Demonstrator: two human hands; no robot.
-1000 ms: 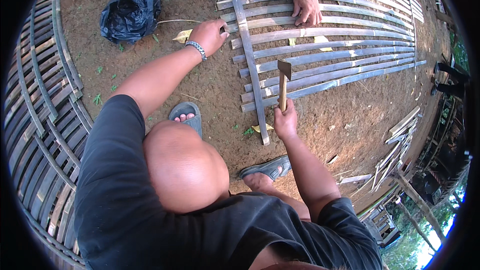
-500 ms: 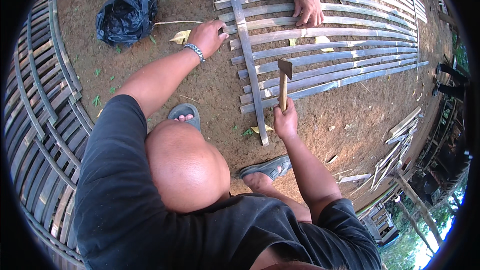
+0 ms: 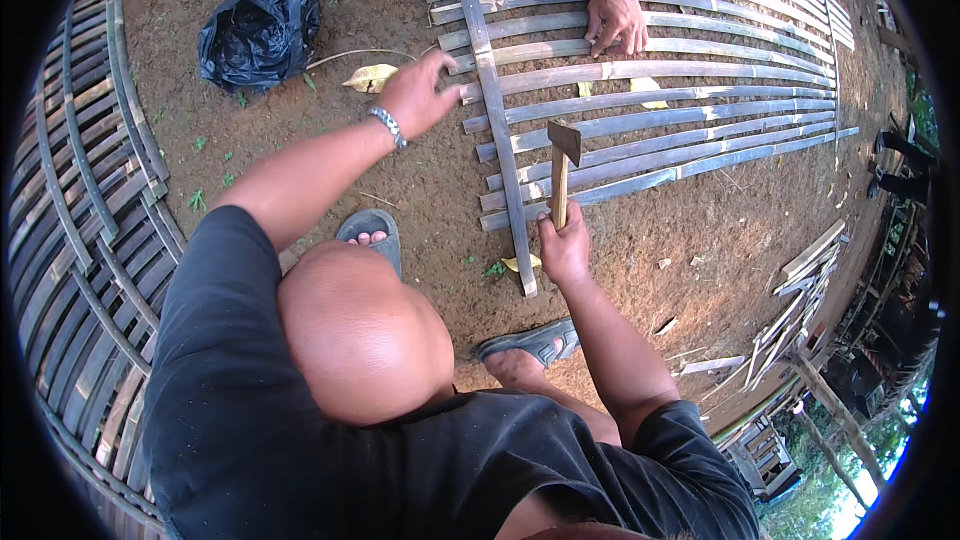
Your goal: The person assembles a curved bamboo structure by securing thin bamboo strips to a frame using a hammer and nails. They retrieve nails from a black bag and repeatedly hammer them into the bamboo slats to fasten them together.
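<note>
My right hand (image 3: 565,246) grips the wooden handle of a small hatchet (image 3: 564,143), its dark metal head raised above the lower slats of a bamboo slat panel (image 3: 660,72). My left hand (image 3: 420,98), with a chain bracelet at the wrist, is beside the slat ends at the panel's left edge. Its thumb and fingers are apart, with nothing seen between them. A long crosspiece (image 3: 497,110) runs across the slats just right of that hand. Another person's hand (image 3: 617,20), wearing a black watch, presses on the slats at the far side.
A black plastic bag (image 3: 258,35) lies on the dirt at the far left, near a yellow leaf (image 3: 370,78). Another slatted bamboo panel (image 3: 85,270) fills the left edge. Loose bamboo strips (image 3: 795,295) are piled at the right. My sandaled feet stand near the crosspiece.
My left hand has drawn slightly nearer and its fingers have spread from a curled pose at the slat ends. The hatchet has shifted slightly left and its head has turned. The other person's hand stays put.
</note>
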